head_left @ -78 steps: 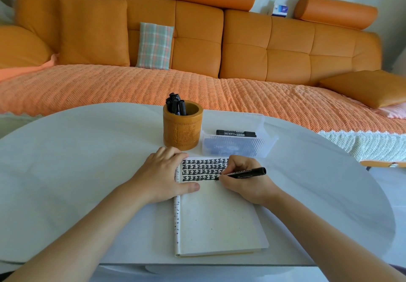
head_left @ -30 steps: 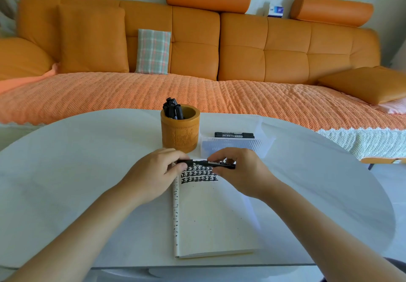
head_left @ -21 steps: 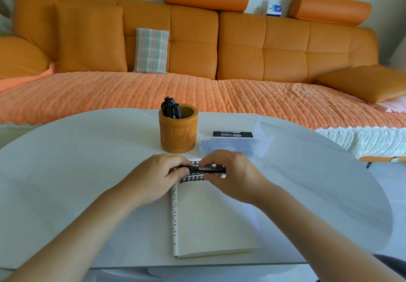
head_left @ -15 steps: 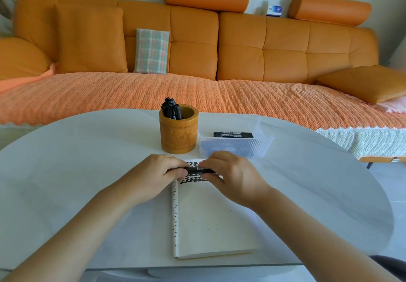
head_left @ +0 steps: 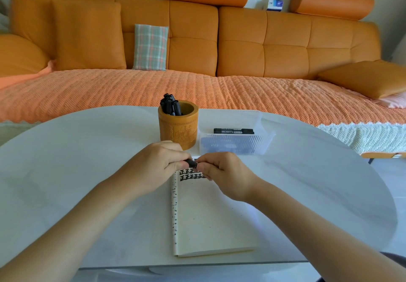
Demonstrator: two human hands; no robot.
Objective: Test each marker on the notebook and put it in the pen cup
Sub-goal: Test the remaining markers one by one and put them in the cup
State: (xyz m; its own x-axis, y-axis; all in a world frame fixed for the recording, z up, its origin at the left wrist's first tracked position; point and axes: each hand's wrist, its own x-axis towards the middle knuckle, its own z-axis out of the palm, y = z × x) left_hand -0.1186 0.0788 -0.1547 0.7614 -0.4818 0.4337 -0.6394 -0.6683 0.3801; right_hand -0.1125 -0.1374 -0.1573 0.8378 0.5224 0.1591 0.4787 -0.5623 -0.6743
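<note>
A black marker (head_left: 192, 162) lies level between my two hands, just above the top of the open notebook (head_left: 211, 215). My left hand (head_left: 160, 165) grips its left end and my right hand (head_left: 222, 171) pinches its right end; only a short middle stretch shows. Rows of black test marks (head_left: 189, 174) run across the page's top. Behind the hands stands the brown pen cup (head_left: 178, 127), with several black markers (head_left: 170, 104) upright in it.
To the right of the cup a clear plastic tray (head_left: 235, 143) holds more black markers (head_left: 233, 131). Everything rests on a white rounded table (head_left: 77, 160). An orange sofa (head_left: 197, 46) with cushions runs along the far side.
My right hand stopped writing and lifted the marker. My left hand left the page and joined it, and both hands have closed in until they nearly meet over the marker.
</note>
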